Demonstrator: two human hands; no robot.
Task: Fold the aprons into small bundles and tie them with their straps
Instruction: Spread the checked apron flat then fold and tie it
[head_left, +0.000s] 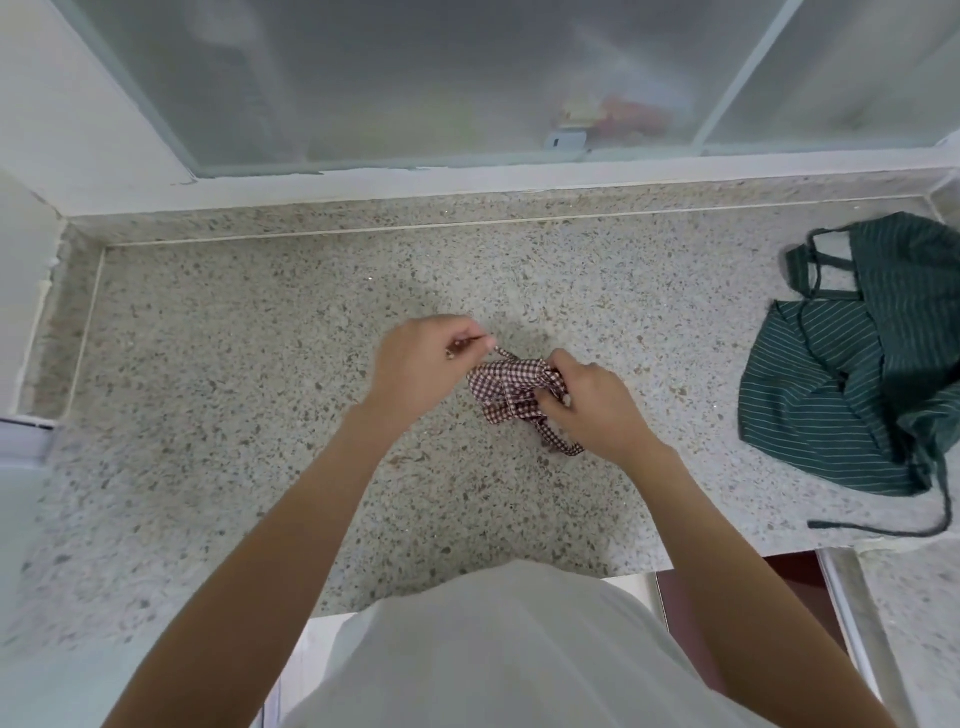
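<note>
Two aprons on the bench (218, 395): checked bundle (506, 387) centre, green apron (852, 395) unfolded well right of it. Left hand (421, 364) pinches a strap (501, 353); right hand (592, 410) grips the bundle. Tying under way; next, cinch the knot.

- checked apron (506, 387): red-and-white gingham, already folded down into a small tight bundle, sitting right between the two hands. One thin strap (503, 354) runs taut from the bundle up to the left hand's fingertips, another loops out just below the right hand.
- striped apron (852, 384): dark green with thin white stripes, lying loose and rumpled, well off to the right of the right hand, straps trailing.
</note>
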